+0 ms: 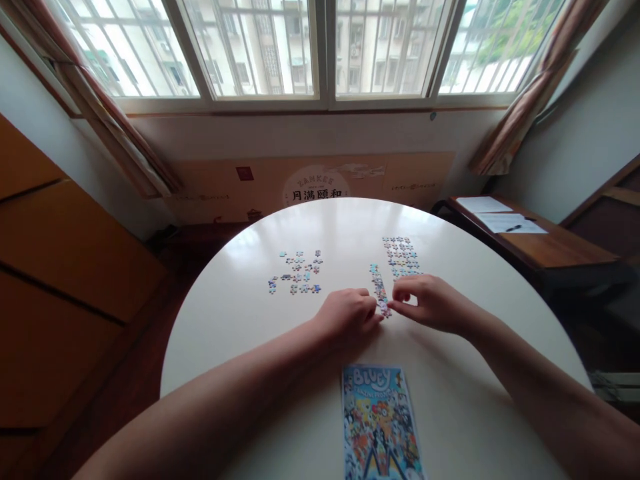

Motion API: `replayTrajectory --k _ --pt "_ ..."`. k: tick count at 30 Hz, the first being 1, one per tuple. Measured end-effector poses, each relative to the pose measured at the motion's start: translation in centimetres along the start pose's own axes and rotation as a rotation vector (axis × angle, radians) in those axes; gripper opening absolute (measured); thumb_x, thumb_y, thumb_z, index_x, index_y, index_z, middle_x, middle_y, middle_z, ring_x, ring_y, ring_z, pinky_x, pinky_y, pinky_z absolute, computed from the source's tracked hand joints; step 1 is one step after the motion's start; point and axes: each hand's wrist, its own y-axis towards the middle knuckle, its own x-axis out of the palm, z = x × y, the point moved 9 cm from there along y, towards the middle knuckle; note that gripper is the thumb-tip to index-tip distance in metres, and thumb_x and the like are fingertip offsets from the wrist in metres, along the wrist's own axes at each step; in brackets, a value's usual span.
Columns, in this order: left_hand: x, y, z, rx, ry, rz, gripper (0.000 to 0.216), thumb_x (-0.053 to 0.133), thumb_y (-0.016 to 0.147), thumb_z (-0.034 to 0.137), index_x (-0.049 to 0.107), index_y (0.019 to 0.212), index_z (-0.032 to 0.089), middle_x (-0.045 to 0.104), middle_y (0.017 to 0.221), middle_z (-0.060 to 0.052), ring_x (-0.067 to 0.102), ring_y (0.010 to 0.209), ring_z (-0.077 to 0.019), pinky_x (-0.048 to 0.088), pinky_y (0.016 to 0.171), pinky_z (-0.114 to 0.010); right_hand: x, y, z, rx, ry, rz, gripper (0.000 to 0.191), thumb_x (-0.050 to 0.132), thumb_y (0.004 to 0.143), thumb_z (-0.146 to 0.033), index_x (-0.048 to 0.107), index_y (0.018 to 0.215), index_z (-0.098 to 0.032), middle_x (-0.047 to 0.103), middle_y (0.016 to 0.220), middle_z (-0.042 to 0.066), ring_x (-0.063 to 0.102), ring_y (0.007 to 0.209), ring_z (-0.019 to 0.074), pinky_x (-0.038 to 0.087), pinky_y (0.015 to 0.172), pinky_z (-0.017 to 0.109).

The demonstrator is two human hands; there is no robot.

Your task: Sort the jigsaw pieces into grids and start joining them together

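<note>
On a round white table (450, 413), my left hand (349, 315) and my right hand (430, 301) meet at the near end of a short joined strip of jigsaw pieces (379, 285). Both hands are curled with fingertips pinched on the strip's lowest pieces (385, 311). Several loose pieces (402, 257) lie in rows just beyond my right hand. Another scatter of loose pieces (297, 273) lies to the left of my left hand. A colourful picture card (380, 423) lies flat near the table's front edge, between my forearms.
A wooden side table (545, 243) with papers (500, 217) and a pen stands at the right. Wooden cabinets (60, 280) fill the left. A cardboard panel (310, 183) leans under the window behind the table.
</note>
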Motion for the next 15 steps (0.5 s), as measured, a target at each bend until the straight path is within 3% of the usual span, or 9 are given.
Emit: replayTrajectory --k 6,10,15 --pt "-0.9 0.7 -0.4 0.012 0.030 0.074 0.033 0.052 0.087 0.028 0.056 0.056 0.018 0.057 0.064 -0.002 0.049 0.059 -0.0138 0.032 0.052 -0.028 -1.4 -0.1 0.4 -0.028 0.005 0.142 0.037 0.061 0.087 -0.028 0.040 0.058 -0.019 0.043 0.057 -0.003 0.038 0.056 0.0092 0.031 0.057 0.027" --pt "-1.4 0.9 -0.5 0.010 0.070 0.130 0.023 0.050 0.078 0.016 0.055 0.055 0.018 0.057 0.064 -0.003 0.044 0.056 -0.0139 0.028 0.050 -0.029 -1.8 -0.1 0.4 -0.059 0.031 0.199 0.040 0.058 0.082 -0.017 0.028 0.056 -0.020 0.032 0.055 -0.004 0.029 0.054 0.0086 0.027 0.055 0.027" --pt "-1.7 0.7 0.0 0.033 0.130 0.124 0.023 0.048 0.076 0.014 0.057 0.055 0.019 0.058 0.064 -0.004 0.042 0.053 -0.0143 0.026 0.049 -0.030 -2.2 -0.2 0.1 -0.107 0.052 0.263 0.038 0.053 0.073 -0.006 0.020 0.058 -0.020 0.024 0.057 -0.005 0.023 0.055 0.0085 0.024 0.053 0.028"
